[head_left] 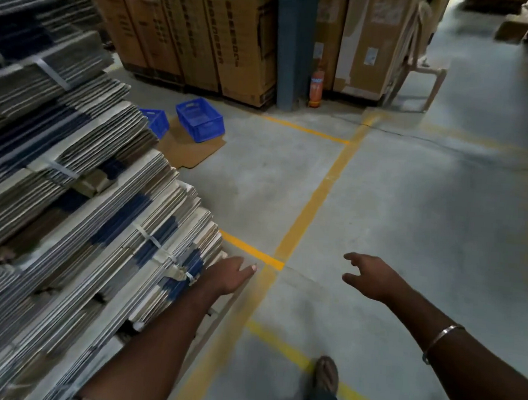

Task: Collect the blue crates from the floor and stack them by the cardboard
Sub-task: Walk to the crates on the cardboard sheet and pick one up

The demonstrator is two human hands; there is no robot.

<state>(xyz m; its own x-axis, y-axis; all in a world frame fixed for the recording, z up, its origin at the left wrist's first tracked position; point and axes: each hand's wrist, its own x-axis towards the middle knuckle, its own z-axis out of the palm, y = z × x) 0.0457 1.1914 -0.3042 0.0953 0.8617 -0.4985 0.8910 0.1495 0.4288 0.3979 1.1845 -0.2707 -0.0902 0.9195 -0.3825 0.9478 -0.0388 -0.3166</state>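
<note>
Blue crates sit far left on the floor: one full crate (200, 119) tilted a bit, resting partly on a flat cardboard sheet (188, 149); second crate (155, 121) just left of it, half hidden behind the stack of flattened cartons (71, 167). Crates near each other, can't tell if touching. Both well apart from the hands.

Left hand (228, 275) reaches forward low, right beside the near corner of the carton stack, fingers straight, grip released, holding nothing. Can't tell if it touches the stack edge. Right hand (368, 277) out over the floor, fingers spread and loosely bent, grip released, nothing in it. Metal bangle (440, 338) on the right forearm.

Carton stack fills the left side, bundles tied with white straps (156, 242), blue print on the edges, blurred. Tall brown cardboard boxes (206, 30) stand far behind the crates, against a blue-grey pillar (290, 45). Orange fire extinguisher (316, 88) on the floor at the pillar's right. Plastic chair (422, 64) far right of it. Grey concrete floor (427, 211) with yellow painted lines (316, 197). Sandalled foot (325, 374) near bottom, on a yellow line.
</note>
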